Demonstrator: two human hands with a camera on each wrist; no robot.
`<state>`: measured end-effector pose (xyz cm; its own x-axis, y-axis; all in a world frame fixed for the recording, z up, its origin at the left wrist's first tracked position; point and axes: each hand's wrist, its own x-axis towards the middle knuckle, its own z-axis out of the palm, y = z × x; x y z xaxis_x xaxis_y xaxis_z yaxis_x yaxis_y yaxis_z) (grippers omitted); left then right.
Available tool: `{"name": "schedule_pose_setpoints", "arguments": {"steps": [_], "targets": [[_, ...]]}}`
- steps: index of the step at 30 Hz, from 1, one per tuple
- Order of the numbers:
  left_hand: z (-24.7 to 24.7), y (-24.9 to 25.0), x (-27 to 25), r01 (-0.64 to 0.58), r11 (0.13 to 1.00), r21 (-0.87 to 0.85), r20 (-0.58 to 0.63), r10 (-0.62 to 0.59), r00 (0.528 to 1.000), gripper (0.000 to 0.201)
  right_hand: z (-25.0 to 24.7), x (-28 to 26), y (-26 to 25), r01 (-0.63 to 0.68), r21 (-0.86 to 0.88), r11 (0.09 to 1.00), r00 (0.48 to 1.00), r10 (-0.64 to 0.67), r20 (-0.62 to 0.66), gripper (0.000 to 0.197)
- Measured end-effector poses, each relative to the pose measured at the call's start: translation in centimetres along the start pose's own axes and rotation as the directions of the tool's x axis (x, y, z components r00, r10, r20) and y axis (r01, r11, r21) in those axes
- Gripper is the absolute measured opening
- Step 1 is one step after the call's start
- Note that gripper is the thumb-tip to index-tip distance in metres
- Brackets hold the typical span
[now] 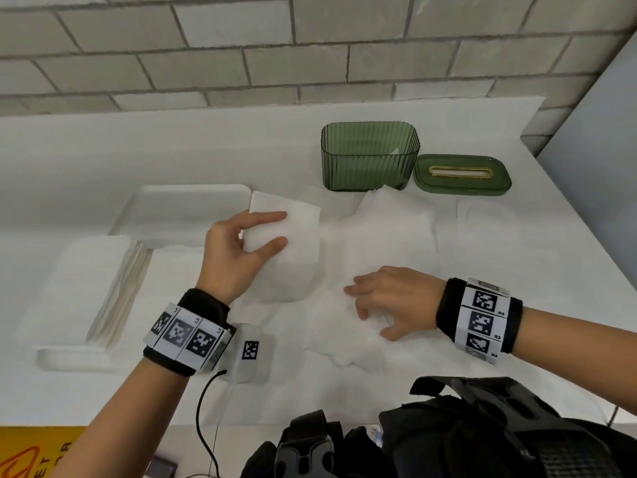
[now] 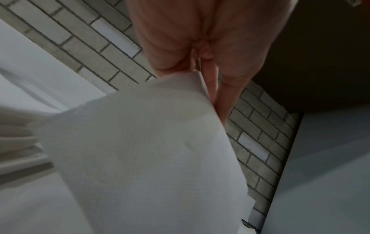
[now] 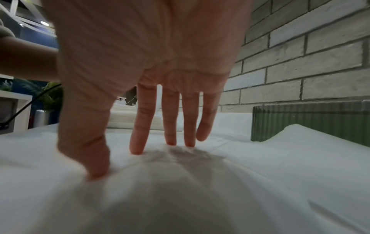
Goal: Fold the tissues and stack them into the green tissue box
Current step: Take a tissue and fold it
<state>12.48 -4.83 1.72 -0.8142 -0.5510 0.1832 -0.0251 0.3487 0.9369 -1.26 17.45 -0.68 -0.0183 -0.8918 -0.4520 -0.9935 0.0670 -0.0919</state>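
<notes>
Tissues: a folded stack (image 1: 103, 284) sits on a white tray (image 1: 193, 205) at far left of the table (image 1: 86, 160). Left hand (image 1: 238, 257) lifts one tissue (image 1: 289, 243) (fingers and thumb pinching its edge, the sheet curving down). Right hand (image 1: 389, 298) presses flat on loose spread tissues (image 1: 344, 336), fingers (image 3: 140, 126) straight and splayed. Green tissue box (image 1: 370, 157) stands open behind, well apart from both hands; its slotted lid (image 1: 462, 174) lies just beside it at right.
</notes>
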Motion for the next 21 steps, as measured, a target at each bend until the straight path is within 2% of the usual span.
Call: {"name": "schedule_pose_setpoints", "arguments": {"steps": [3, 7, 8, 11, 13, 15, 19, 21], "targets": [[0.1, 0.2, -0.3, -0.009, 1.0, 0.01, 0.009, 0.009, 1.0, 0.031, 0.3, 0.3, -0.1, 0.004, -0.056, 0.998, 0.999, -0.006, -0.04, 0.016], [0.0, 0.2, -0.5, -0.022, 1.0, -0.002, -0.009, 0.022, 1.0, 0.032, 0.2, 0.2, 0.6, 0.001, 0.082, 0.997, 0.988, 0.012, -0.155, 0.007], [0.0, 0.2, -0.5, -0.019, 1.0, -0.007, -0.019, 0.019, 1.0, 0.033, 0.2, 0.1, 0.7, 0.009, 0.081, 0.997, 0.989, 0.003, -0.146, 0.009], [-0.1, 0.2, -0.4, -0.008, 1.0, -0.024, -0.034, 0.007, 0.999, 0.034, 0.4, -0.1, 0.4, 0.01, 0.022, 1.0, 1.0, -0.01, -0.029, 0.034], [0.0, 0.2, -0.5, -0.01, 0.999, -0.034, -0.032, 0.009, 0.999, 0.035, 0.6, -0.2, 0.2, 0.01, 0.003, 1.0, 1.0, -0.01, -0.023, 0.038], [0.1, 0.2, -0.5, -0.014, 0.999, -0.031, -0.025, 0.013, 1.0, 0.035, 0.7, -0.3, 0.0, 0.003, 0.011, 1.0, 1.0, -0.002, -0.021, 0.034], [0.3, 0.3, -0.4, -0.035, 0.999, -0.017, -0.022, 0.035, 0.999, 0.034, 1.2, 0.1, -0.2, 0.021, -0.088, 0.996, 0.997, -0.028, -0.072, 0.01], [0.3, 0.5, -0.3, -0.047, 0.999, -0.015, -0.022, 0.047, 0.999, 0.033, 1.7, 0.5, 0.1, 0.041, -0.094, 0.995, 0.993, -0.052, -0.108, 0.012]]}}
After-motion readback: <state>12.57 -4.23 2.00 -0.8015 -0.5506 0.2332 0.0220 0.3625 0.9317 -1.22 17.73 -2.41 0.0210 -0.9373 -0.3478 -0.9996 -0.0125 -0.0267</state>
